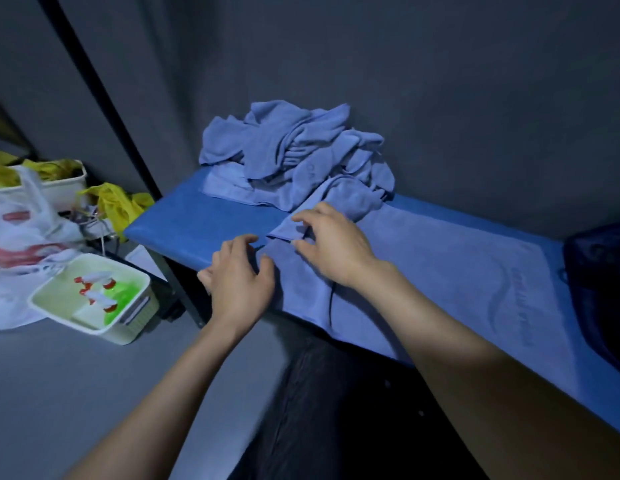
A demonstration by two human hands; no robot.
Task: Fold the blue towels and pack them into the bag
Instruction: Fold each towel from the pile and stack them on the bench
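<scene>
A heap of crumpled blue towels (294, 157) lies at the back of a blue bench (184, 223), against the grey wall. One blue towel (440, 271) is spread flat along the bench, with a faint logo near its right end. My left hand (237, 282) hovers over the towel's near-left corner, fingers loosely curled and holding nothing. My right hand (331, 244) rests on the towel beside a folded-over corner (287, 230), fingers spread and slightly bent. A dark blue bag (599, 285) sits at the bench's right end, partly cut off.
On the floor at left stand a pale green basket (128, 317) with spray bottles (97, 289), a white plastic bag (21, 251), a white bin (55, 185) and yellow cloths (118, 202). A grey wall runs close behind the bench. Grey floor lies in front.
</scene>
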